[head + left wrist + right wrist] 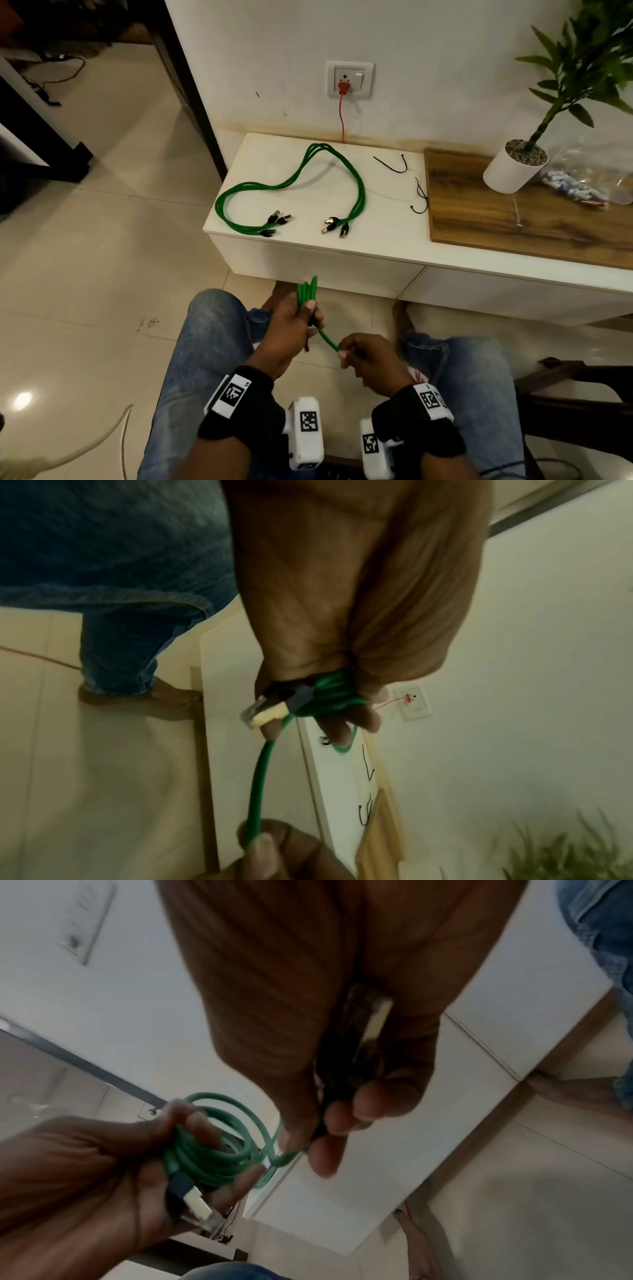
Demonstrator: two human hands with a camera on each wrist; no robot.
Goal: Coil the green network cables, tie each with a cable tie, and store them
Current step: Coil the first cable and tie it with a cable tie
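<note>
Head view: cable coil [307,291] before cabinet edge [308,245]

blue jeans [191,346], black wristbands [241,407] with square-coded white tags [233,394], white wrist cameras [306,431], bare hands.

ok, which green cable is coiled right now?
The green cable gripped in the left hand, its tail pinched by the right hand. The other cables lie loose on the white cabinet.
</note>
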